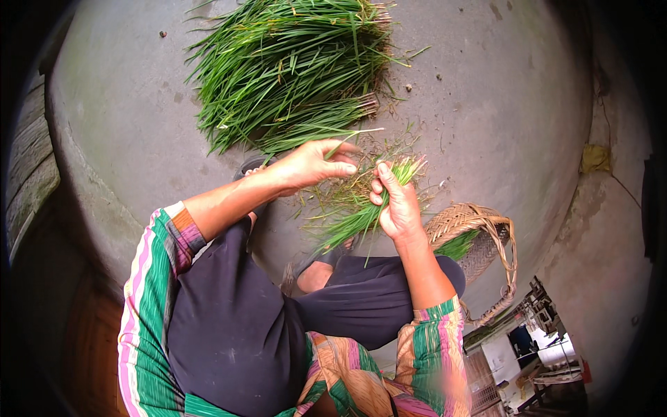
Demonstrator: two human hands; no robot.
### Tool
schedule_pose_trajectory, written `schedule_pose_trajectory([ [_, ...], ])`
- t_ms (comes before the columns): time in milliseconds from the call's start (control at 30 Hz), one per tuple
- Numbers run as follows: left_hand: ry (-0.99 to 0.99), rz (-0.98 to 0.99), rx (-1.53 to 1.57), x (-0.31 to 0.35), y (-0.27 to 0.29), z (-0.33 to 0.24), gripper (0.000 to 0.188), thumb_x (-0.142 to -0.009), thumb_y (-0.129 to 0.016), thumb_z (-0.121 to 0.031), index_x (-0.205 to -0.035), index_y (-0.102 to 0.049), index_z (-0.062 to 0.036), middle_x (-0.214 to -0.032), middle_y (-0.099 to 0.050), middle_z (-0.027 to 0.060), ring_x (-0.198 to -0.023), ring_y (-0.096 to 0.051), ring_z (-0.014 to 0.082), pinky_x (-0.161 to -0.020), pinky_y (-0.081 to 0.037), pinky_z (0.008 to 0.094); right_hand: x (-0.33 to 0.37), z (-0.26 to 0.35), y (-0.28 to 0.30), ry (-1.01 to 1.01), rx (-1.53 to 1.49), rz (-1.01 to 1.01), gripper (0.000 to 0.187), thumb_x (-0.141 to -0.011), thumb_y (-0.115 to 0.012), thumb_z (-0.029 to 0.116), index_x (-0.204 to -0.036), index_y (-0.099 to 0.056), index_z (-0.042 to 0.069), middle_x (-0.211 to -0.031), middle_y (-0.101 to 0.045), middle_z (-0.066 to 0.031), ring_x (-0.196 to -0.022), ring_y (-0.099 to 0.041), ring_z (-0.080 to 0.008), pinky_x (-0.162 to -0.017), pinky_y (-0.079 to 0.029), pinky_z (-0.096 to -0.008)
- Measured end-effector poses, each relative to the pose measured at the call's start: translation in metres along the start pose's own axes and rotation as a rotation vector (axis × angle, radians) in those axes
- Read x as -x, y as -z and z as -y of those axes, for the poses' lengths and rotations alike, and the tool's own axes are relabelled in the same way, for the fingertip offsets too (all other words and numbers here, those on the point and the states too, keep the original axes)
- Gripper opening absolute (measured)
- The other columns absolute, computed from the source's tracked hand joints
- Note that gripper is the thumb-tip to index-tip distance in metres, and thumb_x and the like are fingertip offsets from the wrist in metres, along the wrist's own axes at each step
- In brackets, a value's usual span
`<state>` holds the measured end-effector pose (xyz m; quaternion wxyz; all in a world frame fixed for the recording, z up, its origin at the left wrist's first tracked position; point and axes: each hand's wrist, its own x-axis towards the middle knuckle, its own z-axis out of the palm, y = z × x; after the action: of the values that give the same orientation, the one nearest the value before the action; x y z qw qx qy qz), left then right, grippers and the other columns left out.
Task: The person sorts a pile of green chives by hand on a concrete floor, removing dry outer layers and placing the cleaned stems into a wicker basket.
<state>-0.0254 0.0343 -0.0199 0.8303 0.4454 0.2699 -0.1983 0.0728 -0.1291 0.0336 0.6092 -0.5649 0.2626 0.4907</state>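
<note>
My right hand [398, 207] is closed round a small bunch of chives [361, 221]. Their pale stem ends point to the upper right, and the green leaves hang to the lower left. Just left of it, my left hand [321, 164] has curled fingers, with its thumb held a little apart. A single chive stalk [340, 144] crosses those fingers and seems loosely held; the exact grip is hard to see. Beneath both hands, loose trimmings and yellowed leaves [326, 198] are scattered over the floor.
A large heap of chives [292, 62] lies on the concrete floor [500, 104] ahead, stem ends to the right. Beside my right knee stands a woven basket [479, 240] with a tall handle and some greens inside. My sandalled feet [316, 276] are close below the trimmings.
</note>
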Motion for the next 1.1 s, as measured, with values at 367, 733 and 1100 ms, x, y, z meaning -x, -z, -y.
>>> schedule_pose_trajectory([
  [367,0.157,-0.008,0.071,0.008,-0.004,0.001,0.020,-0.080,-0.069,-0.026,-0.088,-0.065,-0.0088,-0.071,-0.056,-0.0059,-0.053,-0.034,0.0017,-0.047,-0.027,0.0196,-0.011,0.017,0.014,0.156,-0.172,-0.065,0.017,-0.088,-0.059,0.022,-0.097,-0.054,0.009,-0.082,-0.051,0.0016,-0.066,-0.044,-0.0066,-0.049,-0.034,-0.0188],
  [733,0.114,-0.005,0.085,0.007,0.002,0.006,0.019,-0.079,-0.070,-0.025,-0.086,-0.065,-0.0081,-0.072,-0.057,-0.0052,-0.057,-0.036,0.0026,-0.050,-0.029,0.0203,-0.016,0.027,0.017,0.179,0.052,-0.165,0.023,-0.087,-0.061,0.026,-0.092,-0.053,0.005,-0.074,-0.046,0.0008,-0.057,-0.039,-0.0057,-0.045,-0.032,-0.0191],
  [1100,0.135,0.036,0.076,0.010,0.007,0.000,0.019,-0.079,-0.070,-0.024,-0.087,-0.066,-0.0065,-0.076,-0.059,-0.0030,-0.066,-0.045,0.0049,-0.060,-0.037,0.0223,-0.005,0.035,0.003,0.422,0.371,-0.162,0.014,-0.082,-0.067,0.015,-0.091,-0.062,0.005,-0.065,-0.051,0.0055,-0.057,-0.044,-0.0023,-0.048,-0.033,-0.0169],
])
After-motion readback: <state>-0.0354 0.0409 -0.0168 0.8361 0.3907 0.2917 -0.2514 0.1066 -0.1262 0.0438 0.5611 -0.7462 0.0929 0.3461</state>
